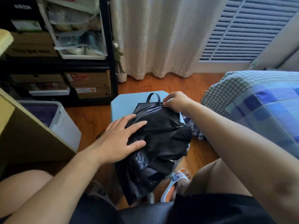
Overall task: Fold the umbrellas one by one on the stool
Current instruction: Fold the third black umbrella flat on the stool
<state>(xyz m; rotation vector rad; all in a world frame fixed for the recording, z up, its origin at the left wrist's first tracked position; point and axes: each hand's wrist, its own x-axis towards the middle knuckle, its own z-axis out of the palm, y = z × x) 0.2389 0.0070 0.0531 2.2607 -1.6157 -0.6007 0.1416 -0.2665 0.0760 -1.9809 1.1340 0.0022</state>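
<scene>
A black umbrella (155, 143) lies collapsed across a pale blue stool (123, 101), its crumpled canopy covering most of the seat and spilling over the stool's near edge toward the person's knees. Only the far-left corner and far rim of the stool show bare; the umbrella's wrist loop (153, 97) arches up beyond the canopy's far edge. Open wooden floor (90, 117) lies left of the stool and beyond it, up to the curtain; right of the stool the gap narrows to a strip of floor before the bed.

The left hand (119, 139) lies flat on the canopy's left side, fingers straight and spread, pressing the fabric down without clasping it. The right hand (176, 102) is at the canopy's far right corner, thumb and fingertips pinching the edge of the black fabric.

A patterned cloth (194, 128) shows just right of the stool, partly hidden by the umbrella. A bed with checked blue bedding (258, 101) stands farther right. Left of the stool sit a white storage bin (64, 120) and, behind it, a black shelf (111, 62) stacked with shoeboxes. A cream curtain (161, 38) hangs beyond the stool, with a slatted shutter (246, 29) to its right. A sandalled foot (179, 178) rests on the floor at the stool's near right.
</scene>
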